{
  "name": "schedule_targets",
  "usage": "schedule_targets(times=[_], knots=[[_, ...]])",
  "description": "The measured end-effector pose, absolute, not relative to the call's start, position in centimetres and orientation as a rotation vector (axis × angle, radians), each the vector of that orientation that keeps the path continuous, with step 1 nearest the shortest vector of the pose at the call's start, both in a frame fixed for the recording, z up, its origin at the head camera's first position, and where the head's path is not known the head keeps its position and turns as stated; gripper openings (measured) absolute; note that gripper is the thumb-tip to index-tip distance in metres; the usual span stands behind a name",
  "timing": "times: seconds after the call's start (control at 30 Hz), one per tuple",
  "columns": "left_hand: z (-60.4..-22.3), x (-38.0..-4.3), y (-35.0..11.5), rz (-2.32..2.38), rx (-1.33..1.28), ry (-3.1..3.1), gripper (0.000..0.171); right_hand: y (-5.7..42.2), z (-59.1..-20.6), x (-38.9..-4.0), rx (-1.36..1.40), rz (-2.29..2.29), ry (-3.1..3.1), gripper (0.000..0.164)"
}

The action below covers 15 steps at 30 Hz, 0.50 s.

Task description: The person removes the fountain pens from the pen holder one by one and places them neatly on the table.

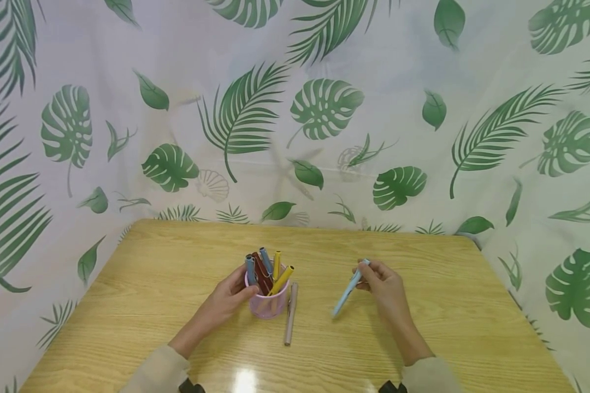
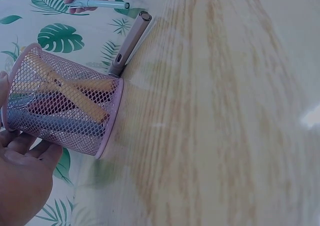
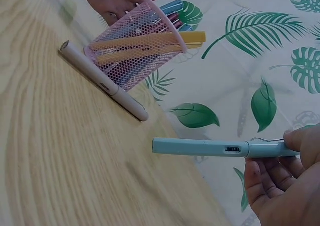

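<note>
My left hand point(image 1: 228, 297) grips the side of a pink mesh pen cup point(image 1: 267, 307), fingers behind it and thumb at the front rim. Blue, dark red and yellow pens point(image 1: 276, 265) stand in the cup, leaning different ways. In the right wrist view the yellow pens point(image 3: 192, 37) stick out past the rim. My right hand point(image 1: 384, 286) pinches a light blue pen point(image 1: 346, 297) near its upper, clip end, with the other end slanting down to the left. On the table just right of the cup lies a greyish-pink pen point(image 1: 290, 314), and its clip shows.
Underneath is a wood-grain table point(image 1: 177, 245). A white cloth with green leaf prints point(image 1: 255, 131) hangs behind the table and along both sides. Glare shows on the tabletop near the front edge.
</note>
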<state>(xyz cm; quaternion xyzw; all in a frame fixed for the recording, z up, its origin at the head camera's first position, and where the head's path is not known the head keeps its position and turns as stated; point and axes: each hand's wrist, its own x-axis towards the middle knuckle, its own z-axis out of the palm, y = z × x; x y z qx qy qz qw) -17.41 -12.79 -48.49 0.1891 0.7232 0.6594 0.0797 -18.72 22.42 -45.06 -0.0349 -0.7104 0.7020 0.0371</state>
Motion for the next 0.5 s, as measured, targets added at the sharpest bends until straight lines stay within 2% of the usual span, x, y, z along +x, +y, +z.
schedule_targets(times=[0.27, 0.5], knots=[[-48.4, -17.4, -12.8, 1.971, 0.555, 2.158, 0.069, 21.6, -45.9, -19.2, -0.104, 2.159, -2.230, 0.028], [-48.4, -17.4, -12.8, 1.966, 0.571, 2.170, 0.069, 21.0, -46.2, -19.3, -0.079, 2.162, -2.278, 0.036]])
